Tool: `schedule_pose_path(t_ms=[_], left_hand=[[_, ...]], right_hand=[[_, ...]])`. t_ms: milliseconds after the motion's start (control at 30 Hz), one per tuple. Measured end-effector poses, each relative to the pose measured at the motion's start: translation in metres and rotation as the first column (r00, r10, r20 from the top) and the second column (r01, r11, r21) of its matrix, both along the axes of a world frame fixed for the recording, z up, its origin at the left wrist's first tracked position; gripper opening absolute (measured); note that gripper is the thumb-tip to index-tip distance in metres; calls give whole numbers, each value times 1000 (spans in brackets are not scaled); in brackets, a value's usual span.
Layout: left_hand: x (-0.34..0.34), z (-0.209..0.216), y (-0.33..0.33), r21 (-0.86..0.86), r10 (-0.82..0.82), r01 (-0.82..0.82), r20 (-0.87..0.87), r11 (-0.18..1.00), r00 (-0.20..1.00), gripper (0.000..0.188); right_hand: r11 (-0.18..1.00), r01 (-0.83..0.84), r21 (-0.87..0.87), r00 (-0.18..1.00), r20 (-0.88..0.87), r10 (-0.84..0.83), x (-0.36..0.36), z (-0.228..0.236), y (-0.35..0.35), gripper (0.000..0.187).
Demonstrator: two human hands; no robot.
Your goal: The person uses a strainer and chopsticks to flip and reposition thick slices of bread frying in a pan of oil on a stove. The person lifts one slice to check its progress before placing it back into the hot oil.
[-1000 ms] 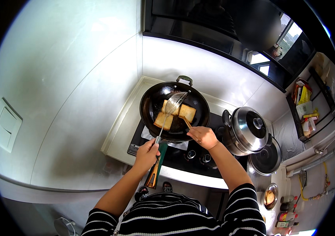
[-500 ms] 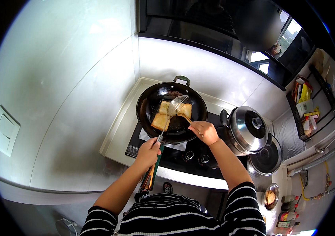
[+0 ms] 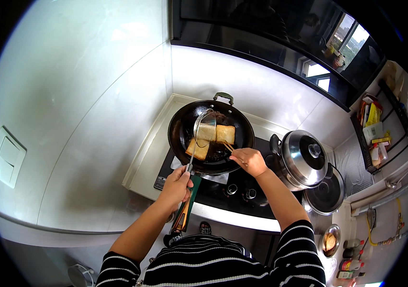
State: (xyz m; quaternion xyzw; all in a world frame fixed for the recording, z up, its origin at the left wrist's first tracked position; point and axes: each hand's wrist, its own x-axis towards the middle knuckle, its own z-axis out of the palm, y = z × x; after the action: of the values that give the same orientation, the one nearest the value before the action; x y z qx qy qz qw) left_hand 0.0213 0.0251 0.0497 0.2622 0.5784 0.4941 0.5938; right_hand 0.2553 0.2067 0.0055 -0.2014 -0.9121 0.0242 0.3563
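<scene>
Wok [image 3: 236, 115], black: set on the stove [image 3: 206, 189], far rim near the back wall [image 3: 242, 71], long handle [image 3: 192, 193] projected past the front edge of the table [image 3: 151, 155]. Golden slices [image 3: 226, 134], three visible: contained in the wok. Left hand [image 3: 175, 185]: clamped on a wire skimmer [image 3: 206, 125], its mesh held over the far-left slice. Right hand [image 3: 248, 161]: closed around chopsticks [image 3: 227, 146], tips at the right slice's near edge; contact cannot be told. Hands: held apart. Lidded pot [image 3: 302, 160]: stationed right of the wok, separated by a gap. Dark wok surface: exposed right of the slices.
</scene>
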Motion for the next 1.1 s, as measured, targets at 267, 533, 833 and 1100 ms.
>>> schedule_pose_path(t_ms=[267,533,833,1100], left_hand=[[-4,-7,-2,-4,21,-21,27,1000,999,34],[0,-16,4,-12,13,-12,88,1000,996,35],[2,-21,10,-13,0,1,49,1000,999,32],[14,-26,29,-61,-3,10,118,998,993,30]], right_hand=[[946,80,-315,978,-156,-135,-8,2,-15,15],[990,3,-139,997,-80,-15,-30,-14,-7,16],[997,-25,78,997,81,18,-23,5,-4,13],[992,38,117,999,26,-42,-12,0,9,13]])
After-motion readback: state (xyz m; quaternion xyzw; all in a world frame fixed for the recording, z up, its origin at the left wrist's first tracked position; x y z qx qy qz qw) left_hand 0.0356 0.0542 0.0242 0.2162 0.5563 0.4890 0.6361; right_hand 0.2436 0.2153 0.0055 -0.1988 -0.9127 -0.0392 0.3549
